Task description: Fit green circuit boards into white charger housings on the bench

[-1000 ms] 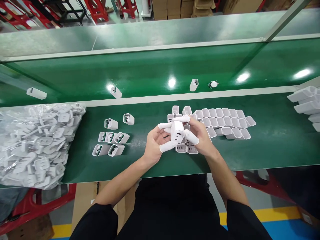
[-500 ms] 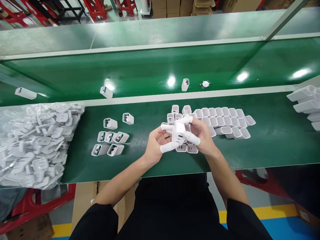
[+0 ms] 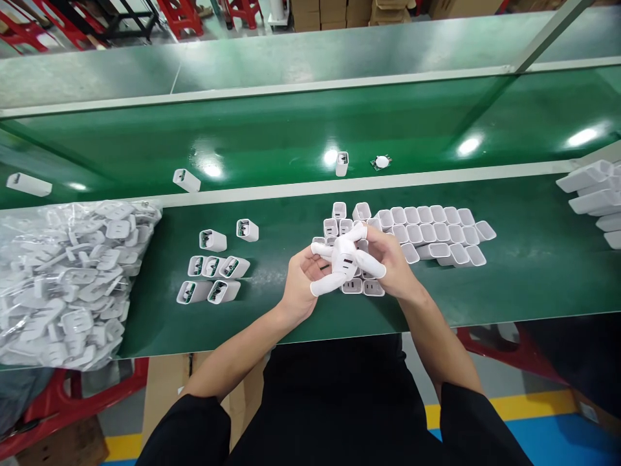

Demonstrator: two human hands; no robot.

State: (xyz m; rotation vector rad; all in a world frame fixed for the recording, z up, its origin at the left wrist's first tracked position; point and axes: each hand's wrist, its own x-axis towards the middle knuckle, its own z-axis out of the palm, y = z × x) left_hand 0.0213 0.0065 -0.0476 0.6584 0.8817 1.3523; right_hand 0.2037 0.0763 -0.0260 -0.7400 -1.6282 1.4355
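Observation:
Both my hands grip one white charger housing (image 3: 346,261) above the front of the green bench, its slotted end facing me. My left hand (image 3: 301,278) pinches it from the left, white covers on thumb and fingertip. From the right, my right hand (image 3: 392,262) closes on it, also with white fingertip covers. Below and behind lie several housings with slotted ends (image 3: 352,286), partly hidden by my fingers. Rows of open white housings (image 3: 427,234) stand to the right. On my left, several housings with circuit boards inside (image 3: 212,266) lie in a loose group.
A clear bag of white plastic caps (image 3: 77,285) fills the bench's left end. Beyond a pale rail (image 3: 272,190), a green conveyor belt (image 3: 272,129) carries scattered housings (image 3: 187,180) and a small circuit board (image 3: 381,162). More housings (image 3: 594,194) are stacked at the far right.
The housings and circuit board on the belt have shifted left. My hands stay almost in place, with the held housing tilted slightly differently.

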